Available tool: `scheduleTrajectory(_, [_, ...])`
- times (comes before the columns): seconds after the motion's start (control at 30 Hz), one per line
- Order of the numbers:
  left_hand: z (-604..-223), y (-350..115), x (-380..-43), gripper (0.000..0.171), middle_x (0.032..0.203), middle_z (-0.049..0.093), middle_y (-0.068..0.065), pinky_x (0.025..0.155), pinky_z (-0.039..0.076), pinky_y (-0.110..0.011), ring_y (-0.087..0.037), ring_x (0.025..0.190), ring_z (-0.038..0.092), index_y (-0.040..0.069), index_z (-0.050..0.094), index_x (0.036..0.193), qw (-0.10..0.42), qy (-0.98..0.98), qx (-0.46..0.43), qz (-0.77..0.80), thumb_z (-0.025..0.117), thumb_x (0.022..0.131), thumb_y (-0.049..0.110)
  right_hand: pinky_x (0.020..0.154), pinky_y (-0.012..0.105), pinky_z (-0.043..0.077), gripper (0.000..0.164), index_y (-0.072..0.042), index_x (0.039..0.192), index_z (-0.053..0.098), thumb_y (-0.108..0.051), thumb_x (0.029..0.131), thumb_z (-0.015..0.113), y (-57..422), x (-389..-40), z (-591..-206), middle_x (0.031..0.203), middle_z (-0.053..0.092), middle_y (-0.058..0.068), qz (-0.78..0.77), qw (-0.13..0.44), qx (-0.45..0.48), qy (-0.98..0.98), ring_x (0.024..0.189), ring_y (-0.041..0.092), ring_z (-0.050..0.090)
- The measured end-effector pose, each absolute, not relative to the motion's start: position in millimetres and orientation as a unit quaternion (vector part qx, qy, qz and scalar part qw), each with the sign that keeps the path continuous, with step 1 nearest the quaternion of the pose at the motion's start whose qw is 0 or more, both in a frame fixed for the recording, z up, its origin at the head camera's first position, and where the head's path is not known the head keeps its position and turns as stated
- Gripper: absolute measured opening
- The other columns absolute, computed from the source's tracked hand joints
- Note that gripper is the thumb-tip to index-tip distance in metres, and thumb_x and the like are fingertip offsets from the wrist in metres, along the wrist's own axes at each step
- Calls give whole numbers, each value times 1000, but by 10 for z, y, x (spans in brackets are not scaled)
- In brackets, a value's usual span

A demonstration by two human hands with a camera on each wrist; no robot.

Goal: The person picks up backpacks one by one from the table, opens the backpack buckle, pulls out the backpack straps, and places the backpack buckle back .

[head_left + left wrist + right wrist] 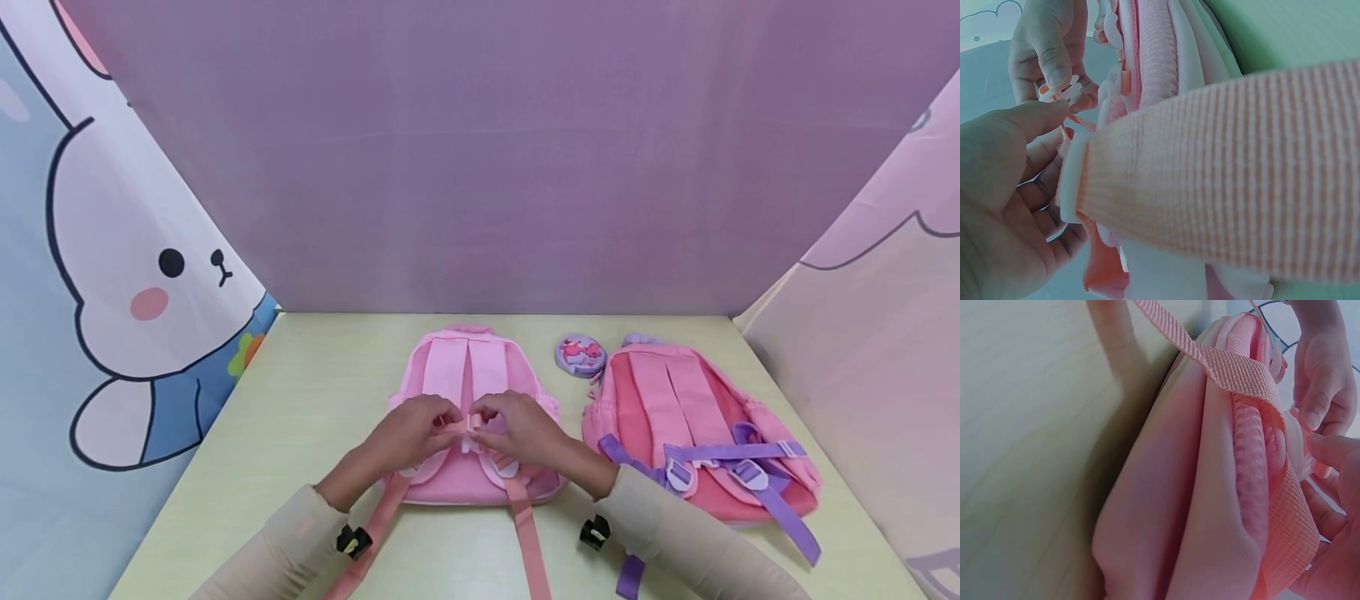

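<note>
A light pink backpack [468, 493] lies on the table with its shoulder straps facing up. Over the middle of it, both hands meet at a narrow peach strap with a small white plastic buckle [1071, 92]. My left hand [420, 427] pinches the peach strap between thumb and fingers. Close beside it, my right hand [522, 425] pinches the white buckle, thumb on top in the left wrist view. The fingertips partly hide the buckle. Peach webbing tails [529, 537] hang from the shoulder straps toward the table's front edge.
To the right lies a second, darker pink backpack [667, 383] with purple straps [787, 517]. A round purple pouch [581, 356] sits by its top. A purple panel [487, 167] stands behind the table [322, 367], with printed cloth at both sides.
</note>
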State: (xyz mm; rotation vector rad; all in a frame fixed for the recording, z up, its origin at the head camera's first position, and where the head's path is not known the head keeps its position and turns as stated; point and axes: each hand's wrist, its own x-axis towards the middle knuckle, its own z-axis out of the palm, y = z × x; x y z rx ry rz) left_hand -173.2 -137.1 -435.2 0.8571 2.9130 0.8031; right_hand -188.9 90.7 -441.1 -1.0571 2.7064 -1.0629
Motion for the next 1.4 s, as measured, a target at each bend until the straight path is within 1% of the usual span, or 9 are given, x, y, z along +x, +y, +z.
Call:
scheduleTrajectory(0.27, [-4352,-1358,-1733,16,87,66,5,71,53,-22,-7,78,55,11,74,103,-12,923,282,261,79,90,20,84,43,58,21,-17,109,71,-26,91,78,904,-1904,-4424,94,70,-5,-351,27,-343,871,90,24,66])
scheduleTrajectory(0.5, [-4346,-1342,-1739,12,87,67,5,72,53,-23,-7,79,57,12,74,101,-23,919,290,267,77,91,18,84,42,58,21,-17,110,71,-24,91,78,907,-1900,-4424,95,71,-5,-354,24,-343,870,91,23,67])
scheduleTrajectory(0.73, [-4342,-1326,-1751,15,88,66,5,73,53,-23,-8,80,56,12,73,101,-17,918,292,268,77,91,22,84,41,57,23,-17,112,71,-24,91,78,914,-1907,-4435,97,72,-4,-349,17,-347,870,91,20,66])
scheduleTrajectory(1.03, [-4352,-1308,-1764,16,86,66,5,72,52,-23,-9,79,55,12,74,101,-23,918,295,263,78,91,23,83,39,56,20,-18,110,71,-23,91,78,912,-1909,-4432,92,69,-7,-349,19,-346,871,89,20,65])
scheduleTrajectory(1.17, [-4361,-1298,-1767,16,85,65,6,71,51,-22,-9,78,55,12,74,100,-24,920,293,260,78,90,24,83,38,56,21,-18,111,71,-24,91,78,912,-1907,-4433,93,70,-7,-349,19,-343,872,90,20,65])
scheduleTrajectory(1.4, [-4369,-1284,-1759,16,85,67,5,73,54,-23,-9,78,57,11,74,99,-26,917,292,270,79,89,23,83,38,56,22,-18,111,71,-23,91,78,915,-1903,-4436,93,70,-7,-346,17,-342,873,89,20,65])
